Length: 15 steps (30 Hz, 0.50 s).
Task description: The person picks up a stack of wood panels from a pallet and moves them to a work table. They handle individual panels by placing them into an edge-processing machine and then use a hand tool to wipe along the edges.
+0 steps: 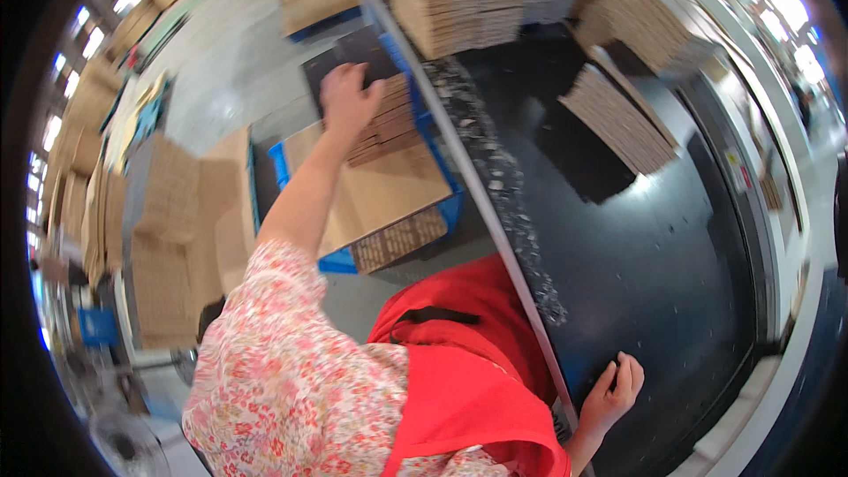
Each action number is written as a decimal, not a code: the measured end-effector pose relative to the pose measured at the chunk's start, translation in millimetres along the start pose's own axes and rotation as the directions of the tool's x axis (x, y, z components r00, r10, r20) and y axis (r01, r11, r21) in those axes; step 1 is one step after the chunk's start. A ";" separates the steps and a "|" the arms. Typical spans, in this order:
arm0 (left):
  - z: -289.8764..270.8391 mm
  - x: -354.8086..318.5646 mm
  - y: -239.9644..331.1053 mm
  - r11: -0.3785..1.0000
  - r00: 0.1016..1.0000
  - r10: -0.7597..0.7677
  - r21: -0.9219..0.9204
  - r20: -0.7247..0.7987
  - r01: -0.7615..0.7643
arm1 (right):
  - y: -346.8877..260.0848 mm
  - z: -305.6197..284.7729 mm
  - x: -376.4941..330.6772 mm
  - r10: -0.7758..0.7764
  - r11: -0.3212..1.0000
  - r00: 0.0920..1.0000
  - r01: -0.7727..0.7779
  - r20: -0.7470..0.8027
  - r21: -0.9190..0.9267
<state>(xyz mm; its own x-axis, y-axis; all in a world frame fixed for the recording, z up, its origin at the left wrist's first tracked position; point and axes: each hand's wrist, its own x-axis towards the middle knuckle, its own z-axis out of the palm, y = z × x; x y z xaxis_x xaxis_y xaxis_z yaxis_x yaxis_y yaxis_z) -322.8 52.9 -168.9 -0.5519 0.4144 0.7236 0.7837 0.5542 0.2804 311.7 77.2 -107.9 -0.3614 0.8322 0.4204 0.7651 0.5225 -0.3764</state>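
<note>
My left hand [347, 104] reaches out past a stack of brown boards [391, 115], thumb and fingers apart. Its fingertips are over a dark flat panel [367, 55] beside the stack; whether they touch it I cannot tell. The stack sits on a broad, light-brown flat board [389, 190] on top of a blue pallet [338, 261]. My right hand [614, 396] is low over the black tabletop [658, 287] near its close edge. Its fingers are loosely bent and apart, with nothing visible in them.
On the black tabletop lies a leaning bundle of thin brown strips [618, 119]. Tall stacks of brown boards [459, 4] stand at its far end. A pale metal rail [450, 137] edges the table. Large cardboard sheets [181, 238] stand left; a fan [128, 446] is lower left.
</note>
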 end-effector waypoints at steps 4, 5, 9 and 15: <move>-20.0 3.9 29.1 0.987 0.973 0.132 -0.065 -0.192 -0.147 | -4.4 1.7 5.7 0.019 0.998 1.000 -0.019 -0.007 0.068; -29.4 9.3 52.9 0.976 0.968 0.152 -0.124 -0.201 -0.179 | -4.6 0.4 4.3 0.029 0.998 0.999 -0.028 -0.016 0.056; -44.2 21.8 154.2 0.851 0.937 0.311 -0.394 -0.157 -0.348 | -6.5 -0.1 6.3 0.030 0.998 0.999 -0.029 -0.015 0.048; 3.2 47.3 286.7 0.616 0.880 0.442 -0.654 -0.174 -0.439 | 0.2 1.1 0.4 0.036 0.999 0.999 -0.036 -0.004 0.021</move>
<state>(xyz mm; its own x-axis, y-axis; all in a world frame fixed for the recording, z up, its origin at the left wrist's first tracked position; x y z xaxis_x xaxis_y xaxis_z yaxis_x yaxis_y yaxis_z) -125.1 233.6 -56.3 -0.0899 0.4838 0.8705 0.9112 -0.3128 0.2680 311.2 77.9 -108.7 -0.3311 0.8499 0.4100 0.7663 0.4957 -0.4088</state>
